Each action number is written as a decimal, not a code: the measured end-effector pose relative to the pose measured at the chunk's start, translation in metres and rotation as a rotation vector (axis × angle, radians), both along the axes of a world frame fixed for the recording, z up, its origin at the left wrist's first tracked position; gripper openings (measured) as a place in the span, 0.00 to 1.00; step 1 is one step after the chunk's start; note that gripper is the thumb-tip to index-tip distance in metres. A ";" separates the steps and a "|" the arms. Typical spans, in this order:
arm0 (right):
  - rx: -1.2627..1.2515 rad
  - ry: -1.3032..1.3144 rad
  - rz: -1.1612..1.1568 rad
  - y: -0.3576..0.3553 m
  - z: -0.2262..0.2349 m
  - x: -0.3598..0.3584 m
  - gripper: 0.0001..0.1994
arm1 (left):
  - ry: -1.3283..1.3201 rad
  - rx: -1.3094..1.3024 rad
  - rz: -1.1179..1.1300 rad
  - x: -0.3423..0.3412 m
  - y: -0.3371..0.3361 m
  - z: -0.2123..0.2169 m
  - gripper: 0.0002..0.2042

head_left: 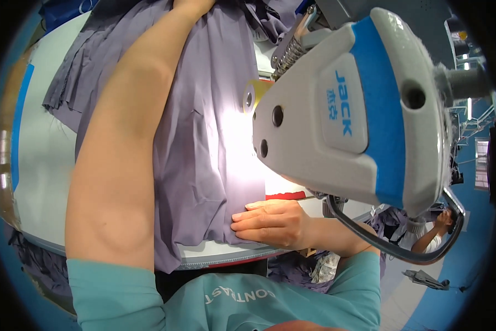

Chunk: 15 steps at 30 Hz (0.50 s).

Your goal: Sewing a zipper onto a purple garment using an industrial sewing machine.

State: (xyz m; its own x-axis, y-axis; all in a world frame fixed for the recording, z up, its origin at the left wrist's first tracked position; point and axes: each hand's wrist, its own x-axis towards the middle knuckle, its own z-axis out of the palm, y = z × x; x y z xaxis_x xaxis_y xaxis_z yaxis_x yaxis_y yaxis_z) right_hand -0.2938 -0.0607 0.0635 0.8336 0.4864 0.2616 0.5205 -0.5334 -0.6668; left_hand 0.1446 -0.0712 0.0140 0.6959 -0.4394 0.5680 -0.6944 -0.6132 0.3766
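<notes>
Right now you look to be feeding the purple-grey fabric (204,143) under the head of the sewing machine (358,110), so the seam seems under way rather than finished. Your right hand (272,222) lies flat on the cloth's near edge by the desk (44,160) rim, its fingers (248,216) stretched out and together, pressing down, gripping nothing. Your left hand (191,5) reaches far over the fabric to the top of the view, where it is cut off; whether it grips cannot be told. Next, likely keep that edge straight and taut towards the needle.
</notes>
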 end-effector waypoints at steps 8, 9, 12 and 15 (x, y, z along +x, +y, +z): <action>-0.032 -0.214 -0.101 0.004 0.002 -0.007 0.11 | 0.131 0.308 -0.188 -0.109 0.044 0.050 0.33; -0.083 -0.367 -0.210 0.005 0.002 -0.009 0.13 | 0.046 0.422 -0.315 -0.154 0.072 0.066 0.42; -0.212 -0.477 -0.202 0.002 0.000 -0.012 0.15 | 0.237 0.543 -0.688 -0.269 0.166 0.094 0.40; -0.223 -0.550 -0.201 0.001 -0.006 -0.016 0.14 | 0.416 0.662 -0.716 -0.284 0.227 0.087 0.46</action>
